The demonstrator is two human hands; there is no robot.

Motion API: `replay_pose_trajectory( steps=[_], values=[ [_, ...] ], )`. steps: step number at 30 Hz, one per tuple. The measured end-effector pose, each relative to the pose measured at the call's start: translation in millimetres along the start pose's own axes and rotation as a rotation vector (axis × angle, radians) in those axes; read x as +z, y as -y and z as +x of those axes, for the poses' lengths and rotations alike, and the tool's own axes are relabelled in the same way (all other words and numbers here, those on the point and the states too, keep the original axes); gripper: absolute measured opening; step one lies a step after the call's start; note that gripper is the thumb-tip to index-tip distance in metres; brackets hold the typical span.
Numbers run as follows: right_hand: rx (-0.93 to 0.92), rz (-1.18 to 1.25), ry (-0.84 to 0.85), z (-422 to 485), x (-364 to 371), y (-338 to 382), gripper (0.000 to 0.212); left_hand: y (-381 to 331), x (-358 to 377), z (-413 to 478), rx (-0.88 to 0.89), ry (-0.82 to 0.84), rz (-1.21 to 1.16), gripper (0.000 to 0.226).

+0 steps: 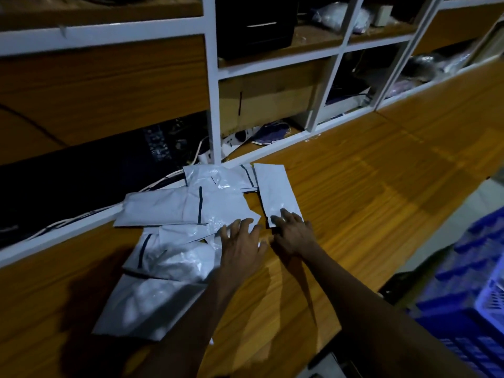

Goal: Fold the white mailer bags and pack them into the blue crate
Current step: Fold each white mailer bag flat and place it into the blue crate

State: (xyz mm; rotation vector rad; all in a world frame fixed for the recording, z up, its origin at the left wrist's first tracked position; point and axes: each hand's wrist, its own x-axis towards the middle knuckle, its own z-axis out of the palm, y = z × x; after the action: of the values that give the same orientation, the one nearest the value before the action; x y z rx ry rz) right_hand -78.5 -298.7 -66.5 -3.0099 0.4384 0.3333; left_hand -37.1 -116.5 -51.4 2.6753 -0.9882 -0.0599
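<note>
Mailer bags (191,208), white plastic with dark adhesive strips, lie in a loose overlapping pile on a wooden counter (368,173), seen from above in dim light. Just to the right of the pile lies one folded bag (275,192), a narrow flat strip running away from the viewer. The person's right hand (293,231) rests its straight fingers on the near end of that strip, pressing it flat. The left hand (241,242), fingers spread, lies on the near right edge of the pile. Neither grip is closed: both hands are flat and hold nothing. A blue crate (477,309) stands off the counter at the lower right, well apart from the bags; none can be seen inside it, though the crate is blurred. A white-framed shelving unit (212,77) with cluttered compartments rises behind the counter.

The bags look thin, light and glossy, so they will likely slide over one another and spring open from a crease. A firm press along the fold, then a pinch across the folded bag's short end or middle, should keep it shut while it is carried to the crate.
</note>
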Motion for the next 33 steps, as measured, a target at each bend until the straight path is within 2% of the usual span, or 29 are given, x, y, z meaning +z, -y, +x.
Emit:
replay_pose_trajectory(
  steps=[6,8,12,15,18,21,24,27,30,32,33],
  values=[
    [-0.022,0.226,-0.253,-46.7,22.3,-14.7,0.051,-24.2,14.8,-8.9,0.082,-0.069,-0.102,0.034],
    [0.031,0.172,-0.266,-65.8,28.3,-16.2,0.038,-30.8,22.9,-12.9,0.113,-0.064,-0.103,0.034],
    [0.067,0.087,-0.375,-102.2,34.8,-13.8,0.02,-45.8,36.9,-22.9,0.088,0.067,0.047,0.042],
    [-0.01,0.193,-0.402,-119.4,38.5,-17.2,0.023,-54.9,41.5,-32.5,0.081,0.141,0.12,0.052],
    [-0.083,0.402,-0.374,-130.8,39.8,-23.8,0.032,-61.3,40.8,-37.6,0.084,0.175,0.186,0.061],
    [-0.068,0.429,-0.378,-138.1,42.8,-31.1,0.035,-65.7,38.0,-38.8,0.105,0.188,0.215,0.067],
    [-0.059,0.325,-0.38,-140.8,45.8,-38.7,0.033,-67.2,39.2,-36.6,0.135,0.206,0.23,0.067],
    [-0.014,0.152,-0.315,-143.7,47.1,-46.7,0.033,-67.2,38.3,-31.5,0.138,0.234,0.245,0.064],
    [0.026,0.091,-0.219,-145.0,44.2,-57.2,0.047,-67.0,35.9,-25.0,0.165,0.257,0.278,0.062],
    [0.082,0.088,-0.106,-142.1,39.2,-64.3,0.062,-64.7,35.5,-18.7,0.23,0.261,0.311,0.061],
    [0.117,0.082,-0.046,-140.1,38.5,-68.6,0.062,-62.9,35.6,-14.1,0.275,0.266,0.333,0.061]
  ],
)
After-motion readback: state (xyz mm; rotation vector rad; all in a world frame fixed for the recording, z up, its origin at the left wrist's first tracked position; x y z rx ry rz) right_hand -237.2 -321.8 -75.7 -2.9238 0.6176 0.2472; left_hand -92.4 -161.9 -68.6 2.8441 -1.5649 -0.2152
